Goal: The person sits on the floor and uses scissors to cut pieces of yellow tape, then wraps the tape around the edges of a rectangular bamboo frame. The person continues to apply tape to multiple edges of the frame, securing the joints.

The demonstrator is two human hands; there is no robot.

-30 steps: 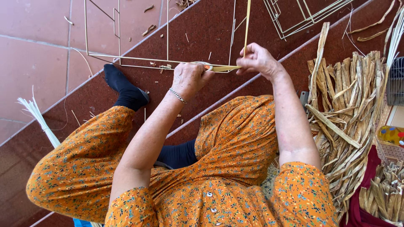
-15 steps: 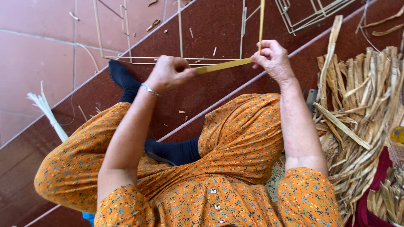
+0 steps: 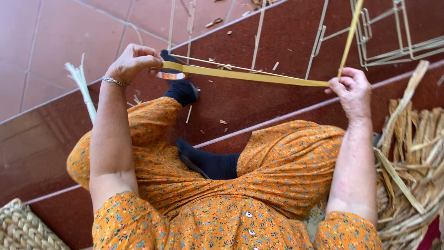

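My left hand is closed around a small roll of tape and one end of a long yellow strip. The strip stretches taut to my right hand, which pinches its other end where it bends upward toward the top edge. Both hands are raised above my lap, over my orange flowered dress and my dark-socked feet. A silver bracelet is on my left wrist.
Thin wire frames and loose sticks lie on the red tiled floor ahead. A heap of dried reed and leaf strips sits at right. A woven basket shows at bottom left, pale strips at left.
My hands have moved far apart, the left going left with the roll, and the yellow strip between them has drawn out much longer.
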